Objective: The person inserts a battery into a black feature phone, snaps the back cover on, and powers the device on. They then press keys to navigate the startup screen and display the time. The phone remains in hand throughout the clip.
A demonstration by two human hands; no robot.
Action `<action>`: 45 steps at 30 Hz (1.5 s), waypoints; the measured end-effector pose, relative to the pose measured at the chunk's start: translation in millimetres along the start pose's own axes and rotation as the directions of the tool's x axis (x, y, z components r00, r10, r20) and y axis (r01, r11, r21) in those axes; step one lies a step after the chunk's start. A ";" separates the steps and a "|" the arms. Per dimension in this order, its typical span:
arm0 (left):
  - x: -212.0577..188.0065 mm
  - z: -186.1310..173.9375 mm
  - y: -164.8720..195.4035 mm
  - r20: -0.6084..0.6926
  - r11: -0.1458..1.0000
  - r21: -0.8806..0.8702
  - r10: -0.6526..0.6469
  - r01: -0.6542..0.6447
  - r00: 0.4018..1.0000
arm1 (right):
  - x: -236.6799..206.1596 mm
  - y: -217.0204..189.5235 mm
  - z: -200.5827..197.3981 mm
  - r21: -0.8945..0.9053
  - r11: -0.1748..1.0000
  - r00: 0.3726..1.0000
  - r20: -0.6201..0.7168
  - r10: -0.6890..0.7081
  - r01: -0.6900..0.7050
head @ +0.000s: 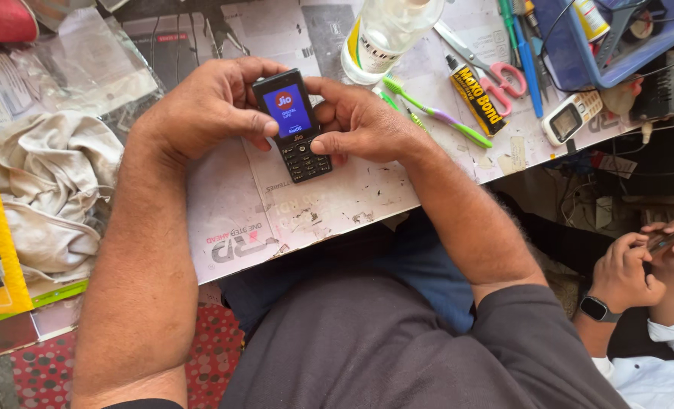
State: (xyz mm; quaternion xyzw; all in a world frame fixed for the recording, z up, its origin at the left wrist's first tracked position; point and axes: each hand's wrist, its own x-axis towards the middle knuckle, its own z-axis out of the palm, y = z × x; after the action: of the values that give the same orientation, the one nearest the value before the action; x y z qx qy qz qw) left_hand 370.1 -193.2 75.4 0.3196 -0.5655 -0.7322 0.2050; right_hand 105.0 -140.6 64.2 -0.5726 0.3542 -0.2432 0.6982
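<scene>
The black keypad phone is partly hidden: the left hand wraps its left edge and top corner, and the right hand covers its right edge, so only the front shows. Its small screen glows blue with a red round mark, and the dark keys below are too small to tell apart. It is held tilted just above the worn, printed table cover. Both hands are closed on it from either side, the right thumb resting on the keypad.

Just beyond the right hand lies a green and purple toothbrush, then a yellow glue tube and red-handled scissors. A clear bottle is cut off at the top edge. A crumpled grey cloth lies left. At lower right, another person's hands hold something small, hard to make out.
</scene>
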 end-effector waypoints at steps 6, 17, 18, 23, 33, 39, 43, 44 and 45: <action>1.1 17.2 1.6 0.083 0.996 -0.084 0.038 -0.031 0.996 | -21.2 5.9 -2.5 0.045 0.998 0.998 -0.038 -0.046 0.048; 88.6 48.8 19.1 0.138 0.999 -0.050 -0.004 0.011 0.990 | -54.9 3.6 -76.4 -0.057 0.998 0.994 -0.103 -0.021 0.015; 92.9 48.4 19.4 0.114 0.999 -0.029 -0.020 0.023 0.993 | -54.0 3.5 -80.8 -0.044 0.999 0.995 -0.097 -0.015 0.011; 97.7 57.0 5.2 0.096 0.999 0.006 -0.034 0.033 0.995 | -61.0 17.6 -82.7 -0.106 0.994 0.986 -0.161 -0.029 0.012; 54.0 105.5 11.1 0.147 0.999 0.051 0.010 -0.018 0.989 | -92.9 28.6 -37.8 -0.076 0.984 0.965 -0.195 -0.173 0.161; 37.7 142.0 11.4 0.101 0.996 0.062 0.052 -0.058 0.994 | -110.7 44.5 -32.9 0.030 0.961 0.957 -0.101 -0.272 0.276; 33.1 170.6 17.6 0.100 0.994 0.074 0.071 -0.079 0.992 | -130.0 40.8 -29.3 0.078 0.964 0.964 -0.112 -0.243 0.252; 31.6 178.3 20.7 0.103 0.996 0.047 0.068 -0.074 0.992 | -136.1 38.5 -27.5 0.024 0.969 0.963 -0.126 -0.240 0.244; 31.1 186.0 24.6 0.108 0.997 0.022 0.066 -0.069 0.992 | -142.2 35.0 -26.4 -0.032 0.971 0.961 -0.142 -0.237 0.235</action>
State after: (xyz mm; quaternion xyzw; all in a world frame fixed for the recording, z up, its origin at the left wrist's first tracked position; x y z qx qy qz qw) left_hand 216.3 -90.9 120.7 0.2629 -0.5956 -0.7336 0.1948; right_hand -7.4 -43.3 58.5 -0.5968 0.3348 -0.3630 0.6324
